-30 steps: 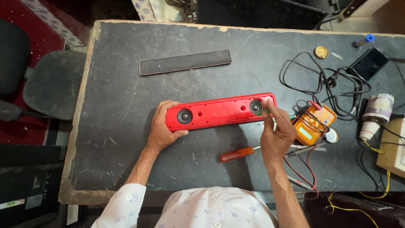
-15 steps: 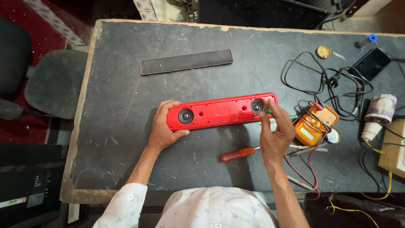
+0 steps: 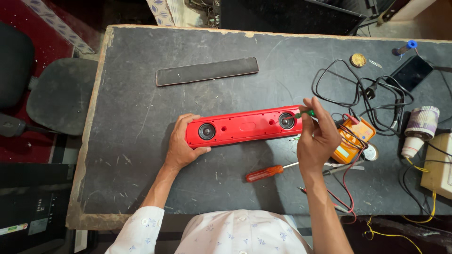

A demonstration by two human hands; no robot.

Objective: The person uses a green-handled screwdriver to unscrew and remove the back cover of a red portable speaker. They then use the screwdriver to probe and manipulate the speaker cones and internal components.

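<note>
A long red speaker bar [image 3: 245, 126] with two round drivers lies across the middle of the dark worktable [image 3: 141, 94]. My left hand [image 3: 181, 143] grips its left end. My right hand [image 3: 318, 134] is at the bar's right end, fingers closed on a small green-handled screwdriver [image 3: 306, 113] whose tip sits at the bar's right edge. An orange-handled screwdriver [image 3: 266, 172] rests on the table just below the bar, between my arms.
A black grille strip [image 3: 207, 71] lies behind the bar. To the right are an orange multimeter [image 3: 351, 141] with red leads, tangled black cables [image 3: 372, 94], a phone [image 3: 412, 73], a tape roll [image 3: 423, 121] and a beige box [image 3: 440, 162]. A chair [image 3: 56, 94] stands left.
The right hand has shifted slightly up at the bar's right end with the green screwdriver. The left hand and the bar stay put.
</note>
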